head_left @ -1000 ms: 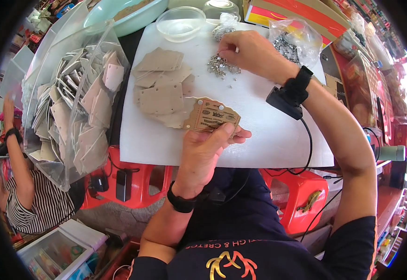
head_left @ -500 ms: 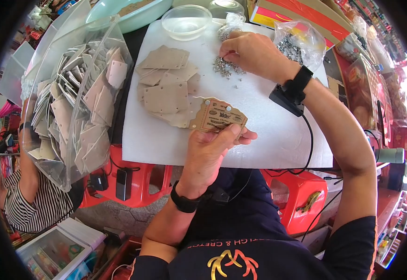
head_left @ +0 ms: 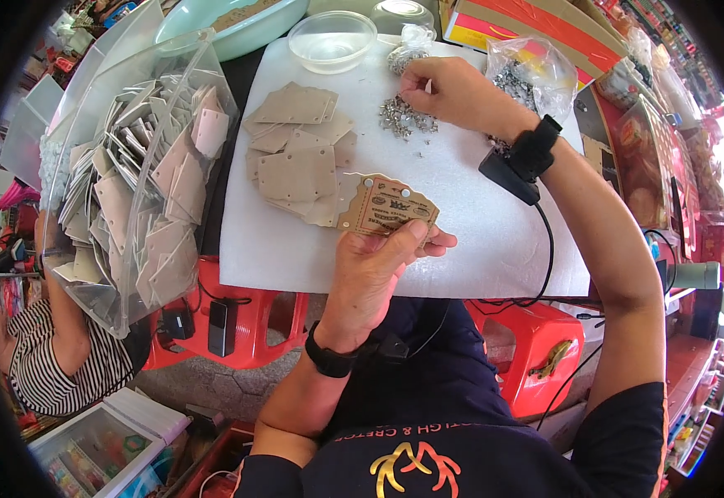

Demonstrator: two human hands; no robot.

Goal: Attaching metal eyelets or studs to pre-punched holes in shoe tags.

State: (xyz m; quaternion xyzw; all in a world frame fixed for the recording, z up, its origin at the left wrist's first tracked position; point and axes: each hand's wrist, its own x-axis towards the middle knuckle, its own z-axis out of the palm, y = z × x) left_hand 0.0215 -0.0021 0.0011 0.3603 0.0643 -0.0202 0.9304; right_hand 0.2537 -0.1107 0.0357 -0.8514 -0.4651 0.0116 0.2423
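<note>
My left hand (head_left: 376,264) grips a brown printed card (head_left: 391,207) with a wavy top edge, thumb on its face and fingers behind. White round spots show at its top corners. My right hand (head_left: 453,91) is over the far side of a heap of small silvery metal fasteners (head_left: 406,120), thumb and forefinger curled together in a pinch. Whatever is between those fingertips is too small to make out. Left of the held card lies a loose stack of plain beige cards (head_left: 297,173) with corner holes.
A clear bin (head_left: 121,282) full of similar cards stands at left. Along the far edge are a clear round bowl (head_left: 331,41), a pale green basin (head_left: 237,29) and a bag of fasteners (head_left: 536,75). A black cable (head_left: 551,249) runs from my right wrist. Another person's arm (head_left: 61,307) shows at left.
My right hand has shifted slightly away from me, and more of the fastener heap shows beneath it. The left hand and its card stay nearly still.
</note>
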